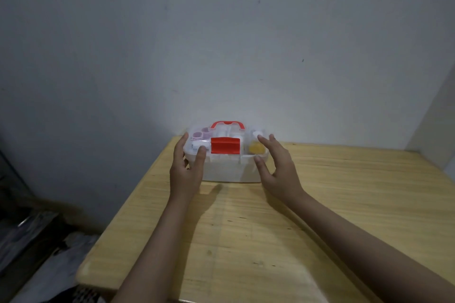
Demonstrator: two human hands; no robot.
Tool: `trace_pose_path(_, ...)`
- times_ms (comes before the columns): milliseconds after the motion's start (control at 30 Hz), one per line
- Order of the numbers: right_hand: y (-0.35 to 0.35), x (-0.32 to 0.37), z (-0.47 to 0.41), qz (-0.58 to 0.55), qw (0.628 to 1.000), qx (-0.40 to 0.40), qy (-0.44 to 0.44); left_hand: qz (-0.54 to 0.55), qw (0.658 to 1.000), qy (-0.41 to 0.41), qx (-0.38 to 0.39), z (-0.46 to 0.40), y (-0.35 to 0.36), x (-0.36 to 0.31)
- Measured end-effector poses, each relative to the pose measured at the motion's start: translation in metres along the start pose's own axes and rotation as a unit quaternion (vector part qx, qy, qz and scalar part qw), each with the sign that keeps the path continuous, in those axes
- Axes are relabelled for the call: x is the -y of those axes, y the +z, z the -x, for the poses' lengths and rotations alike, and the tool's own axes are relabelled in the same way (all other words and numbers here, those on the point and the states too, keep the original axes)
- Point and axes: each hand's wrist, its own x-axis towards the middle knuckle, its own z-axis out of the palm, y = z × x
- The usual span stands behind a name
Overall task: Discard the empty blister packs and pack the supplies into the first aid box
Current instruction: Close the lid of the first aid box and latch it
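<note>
— One translucent white plastic first aid box (229,167) with a clear lid, one red carry handle (227,125), one red front latch (225,145). Two bare hands.

— Lying how?

— Long axis left to right, latch facing the camera. Standing at the far edge of the pale wooden table (320,204), close to the grey wall (221,44).

— Contents?

— Seen through the shut lid: pinkish round pieces on the left, white containers in the middle, something round and yellow (256,148) on the right. Too blurred to name.

— Hands?

— Left hand (187,170) cupping the box's left end, thumb on the lid. Right hand (278,167) spread with fingers apart at the right end; touching or just off, cannot tell.
</note>
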Motion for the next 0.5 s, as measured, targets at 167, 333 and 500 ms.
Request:
trace_pose_path(167, 0.004, 0.026, -0.015, -0.004, 0.998, -0.046, 0.032, -0.013, 0.999, -0.015, -0.033, -0.005, 0.004, -0.002)
trace_pose_path(333, 0.012, 0.051, -0.035, -0.04, 0.991, -0.077, 0.098, -0.009, 0.998, -0.009, -0.054, -0.005, 0.006, -0.004)
trace_pose_path(500, 0.014, 0.056, -0.043, -0.05, 0.985, -0.057, 0.152, -0.013, 0.998, -0.001, -0.055, -0.003, 0.005, -0.005)
